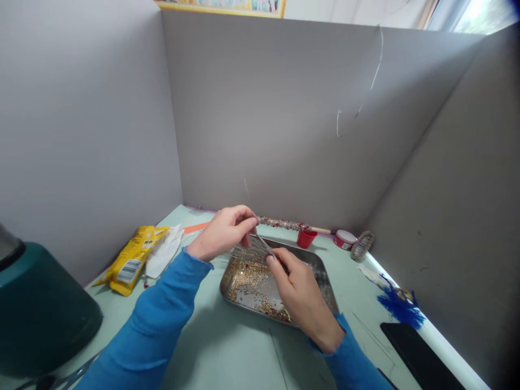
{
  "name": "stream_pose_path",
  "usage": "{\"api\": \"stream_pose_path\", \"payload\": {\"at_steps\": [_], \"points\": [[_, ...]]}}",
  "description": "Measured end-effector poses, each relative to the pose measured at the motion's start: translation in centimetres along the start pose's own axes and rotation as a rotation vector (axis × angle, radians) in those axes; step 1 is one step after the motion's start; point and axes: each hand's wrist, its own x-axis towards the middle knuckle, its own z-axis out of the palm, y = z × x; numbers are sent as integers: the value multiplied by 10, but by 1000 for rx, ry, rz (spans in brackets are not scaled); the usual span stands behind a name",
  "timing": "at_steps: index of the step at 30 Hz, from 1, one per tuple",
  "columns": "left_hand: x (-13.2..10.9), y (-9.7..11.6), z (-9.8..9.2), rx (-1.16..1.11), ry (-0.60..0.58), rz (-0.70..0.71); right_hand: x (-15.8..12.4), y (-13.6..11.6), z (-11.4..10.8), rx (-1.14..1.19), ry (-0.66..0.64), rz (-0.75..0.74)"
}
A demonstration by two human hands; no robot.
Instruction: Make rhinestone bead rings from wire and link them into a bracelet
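Observation:
My left hand (pixel 231 230) is closed in a pinch over the tray's far left side, its fingertips at the upper end of a thin grey metal piece (pixel 264 245). My right hand (pixel 298 287) wraps around the lower end of that slim piece; whether it is a blade or tweezers I cannot tell. Fine silvery strands (pixel 249 251) fan out below my left fingers, above the tray. Underneath lies a metal tray (pixel 254 310) with many gold beads (pixel 247 279) and a few red ones. Behind the hands, a stick covered in beads (pixel 284 223) lies near a red cup (pixel 305 238).
A yellow packet (pixel 136 257) and white paper (pixel 164 252) lie left, by a dark green container (pixel 44 309). To the right are a round tape roll (pixel 344 239), a grey spool (pixel 362 246), blue fringe (pixel 400 306) and a black phone-like slab (pixel 418 352). Grey panels enclose the table.

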Motion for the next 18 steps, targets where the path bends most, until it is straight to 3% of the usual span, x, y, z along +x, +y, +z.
{"api": "stream_pose_path", "payload": {"at_steps": [12, 18], "points": [[-5, 10, -4, -266, -36, -151, -3, 8, 9, -135, 74, -163], [-4, 8, -1, -87, 11, -106, 1, 12, 9, -67, 46, -126]]}}
